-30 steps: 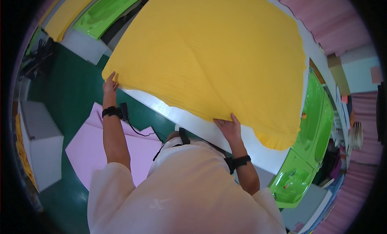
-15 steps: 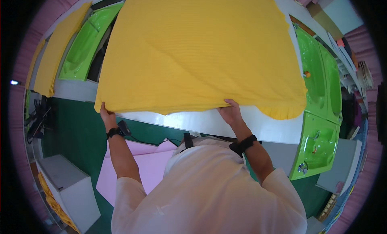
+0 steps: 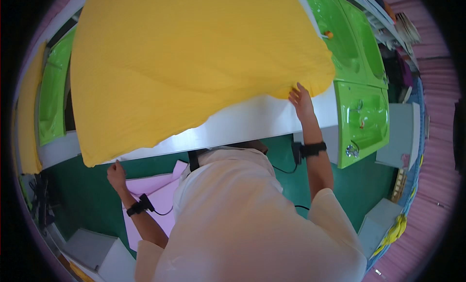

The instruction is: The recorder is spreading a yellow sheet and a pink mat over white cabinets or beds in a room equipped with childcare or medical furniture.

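A large yellow cloth (image 3: pixel 204 53) is spread over a white tabletop (image 3: pixel 252 119). Its near edge runs slantwise, leaving a strip of white bare in front. My left hand (image 3: pixel 116 176) is curled closed just below the cloth's near left corner, over the floor, with nothing visible in it. At the cloth's near right edge, my right hand (image 3: pixel 302 101) has its fingers apart, the tips at the fabric. Each wrist wears a black strapped device.
Green basins (image 3: pixel 363 117) with taps line the table's right side, and another green basin (image 3: pixel 53 92) stands left beside a second yellow cloth (image 3: pixel 29 112). A pink folded mat (image 3: pixel 150 187) lies on the green floor by my left arm. Grey-white cabinets (image 3: pixel 400 131) stand at right.
My right hand has let go of the near edge and moved right. My left hand has come off the corner, toward me. The view has turned, and the cloth's edge now slants.
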`<state>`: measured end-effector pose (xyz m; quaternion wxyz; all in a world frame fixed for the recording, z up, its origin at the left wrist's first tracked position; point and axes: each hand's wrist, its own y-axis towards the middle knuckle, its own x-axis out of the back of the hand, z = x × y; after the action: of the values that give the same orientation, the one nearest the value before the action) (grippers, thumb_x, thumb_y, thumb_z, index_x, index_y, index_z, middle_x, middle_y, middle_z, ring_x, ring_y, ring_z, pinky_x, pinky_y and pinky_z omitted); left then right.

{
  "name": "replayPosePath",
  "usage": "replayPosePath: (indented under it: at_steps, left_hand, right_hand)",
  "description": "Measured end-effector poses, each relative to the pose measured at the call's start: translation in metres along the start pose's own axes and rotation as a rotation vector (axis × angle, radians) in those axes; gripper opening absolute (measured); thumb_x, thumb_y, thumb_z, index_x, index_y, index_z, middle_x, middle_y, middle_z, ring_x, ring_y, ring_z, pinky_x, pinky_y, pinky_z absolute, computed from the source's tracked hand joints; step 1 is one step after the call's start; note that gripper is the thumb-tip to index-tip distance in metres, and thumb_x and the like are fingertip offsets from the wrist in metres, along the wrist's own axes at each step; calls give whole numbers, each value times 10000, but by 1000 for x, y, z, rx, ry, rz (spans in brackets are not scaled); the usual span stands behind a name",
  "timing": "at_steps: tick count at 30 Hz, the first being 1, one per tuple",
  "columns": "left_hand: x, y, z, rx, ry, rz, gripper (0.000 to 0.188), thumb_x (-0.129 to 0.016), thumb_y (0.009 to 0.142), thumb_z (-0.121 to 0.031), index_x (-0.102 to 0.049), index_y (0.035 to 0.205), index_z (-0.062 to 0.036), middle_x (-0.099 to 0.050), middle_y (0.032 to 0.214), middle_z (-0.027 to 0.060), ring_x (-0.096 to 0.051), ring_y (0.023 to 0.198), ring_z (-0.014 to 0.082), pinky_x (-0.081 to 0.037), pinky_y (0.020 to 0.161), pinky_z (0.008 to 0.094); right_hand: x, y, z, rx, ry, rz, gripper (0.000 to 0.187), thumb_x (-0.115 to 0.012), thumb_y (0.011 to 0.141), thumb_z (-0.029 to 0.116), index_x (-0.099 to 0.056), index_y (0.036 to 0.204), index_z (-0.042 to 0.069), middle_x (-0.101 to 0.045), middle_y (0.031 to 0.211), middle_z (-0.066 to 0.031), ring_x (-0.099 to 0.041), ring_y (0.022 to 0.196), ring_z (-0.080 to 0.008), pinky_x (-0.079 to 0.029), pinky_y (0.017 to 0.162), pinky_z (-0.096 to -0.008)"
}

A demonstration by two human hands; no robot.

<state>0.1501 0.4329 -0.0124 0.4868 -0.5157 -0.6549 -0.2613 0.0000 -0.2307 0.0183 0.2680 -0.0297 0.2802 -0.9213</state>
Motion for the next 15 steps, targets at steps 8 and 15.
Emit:
replayPosePath:
  at_steps: [8,15]
  left_hand:
    - [-51,-63,-115,-242,-156,218,302,-511,858,-234,-601,774,42,-589,607,136,-574,564,195,-442,565,323]
    - [-73,-106,-160,-209,-298,274,324,-538,881,-286,-588,873,34,-593,664,104,-554,559,173,-444,556,300]
  right_hand:
    - [27,107,3,33,427,168,292,-584,845,148,-506,1111,59,-579,958,-42,-544,843,-169,-446,767,-301]
    - [17,46,9,149,514,509,511,-595,795,96,-397,1260,22,-481,1264,-78,-492,1138,-242,-425,944,-379]
